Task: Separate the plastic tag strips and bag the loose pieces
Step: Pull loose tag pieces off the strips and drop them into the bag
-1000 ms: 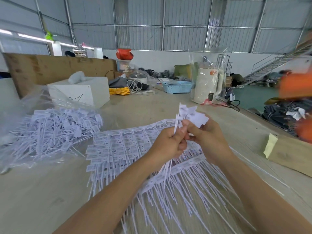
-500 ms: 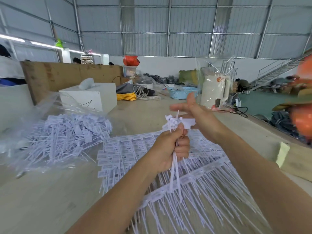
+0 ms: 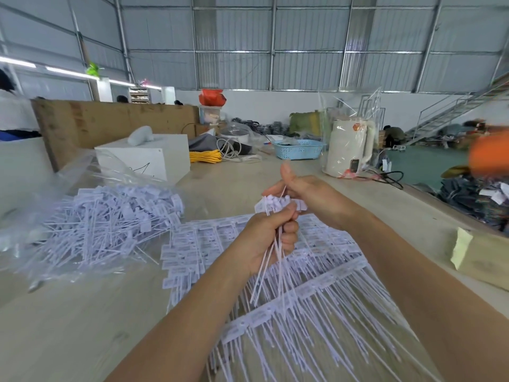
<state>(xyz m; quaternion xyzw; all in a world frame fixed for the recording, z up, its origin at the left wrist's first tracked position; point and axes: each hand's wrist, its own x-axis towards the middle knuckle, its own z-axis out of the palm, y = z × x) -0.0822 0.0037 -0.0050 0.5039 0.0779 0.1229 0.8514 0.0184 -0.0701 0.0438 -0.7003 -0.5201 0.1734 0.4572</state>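
1. Left hand (image 3: 265, 235): grip clenched around a bundle of loose tags (image 3: 271, 250). The flat tag heads fan out above the fist; the thin tails hang down below it.
2. Right hand (image 3: 308, 195): raised just behind the left hand, thumb pointing up. Its fingers curl around the tag heads at the top of the bundle, and one thin tail stands up between thumb and fingers. The grip is grasping the bundle.
3. Both hands are held above the table (image 3: 82, 326), directly over the sheets of joined tag strips (image 3: 316, 288).
4. Joined tag strips: lying flat on the table, heads toward the far side, tails pointing toward the person. A cross bar links the tails in each row.
5. Clear plastic bag (image 3: 68, 183): lying on the table to the left of the strips, mouth facing the hands. It holds a heap of separated tags (image 3: 110, 219).
6. Background on the table: a white box (image 3: 154, 155), a coil of yellow cable (image 3: 205, 156), a light blue basket (image 3: 298, 150) and a cream kettle (image 3: 348, 147) wrapped in clear plastic.
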